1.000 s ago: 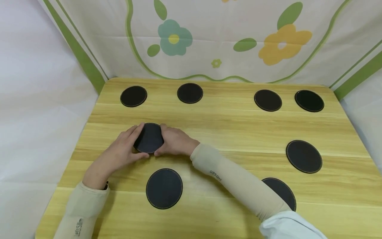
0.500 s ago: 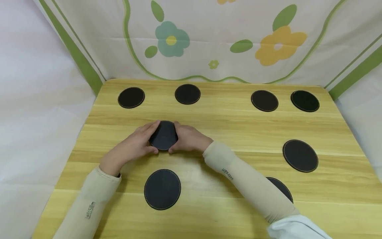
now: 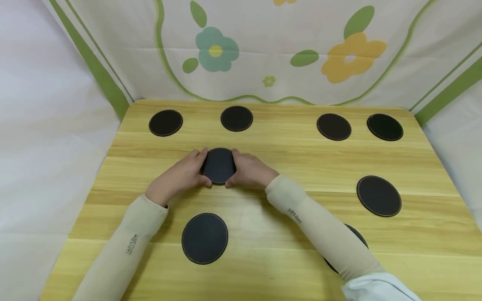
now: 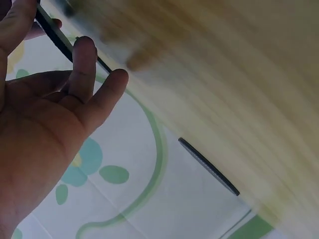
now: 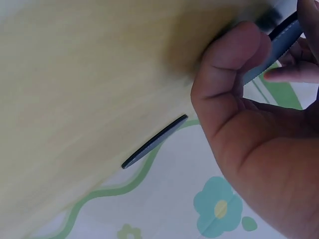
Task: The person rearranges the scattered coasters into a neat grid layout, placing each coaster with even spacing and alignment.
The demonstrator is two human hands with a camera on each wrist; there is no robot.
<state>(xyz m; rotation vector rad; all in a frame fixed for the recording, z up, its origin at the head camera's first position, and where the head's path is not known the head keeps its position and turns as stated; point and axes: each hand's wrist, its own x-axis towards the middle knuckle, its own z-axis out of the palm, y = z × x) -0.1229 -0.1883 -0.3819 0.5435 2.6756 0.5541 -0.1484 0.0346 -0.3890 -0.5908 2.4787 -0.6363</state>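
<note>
A round black coaster [image 3: 219, 166] with stitching along its rim is held between both hands, left of the table's middle. My left hand [image 3: 180, 175] grips its left edge, thumb at the near side and fingers at the far side. On the opposite edge, my right hand [image 3: 253, 169] grips it the same way. The left wrist view catches this coaster [image 4: 55, 37] edge-on, with the ring and little fingers spread loosely beside it. In the right wrist view, curled fingers cover part of the coaster [image 5: 274, 52], which appears above the wood.
More black coasters lie on the wooden table [image 3: 278, 251]: two at the back left [image 3: 165, 123], two at the back right, one coaster [image 3: 378, 196] at the right and one [image 3: 205, 238] nearer me. My right forearm partly covers another coaster [image 3: 357, 234]. A flowered curtain [image 3: 260, 54] hangs behind.
Both hands have moved the held coaster to the right and slightly away from me. The other coasters stay in place; the right forearm now crosses the middle of the near right one.
</note>
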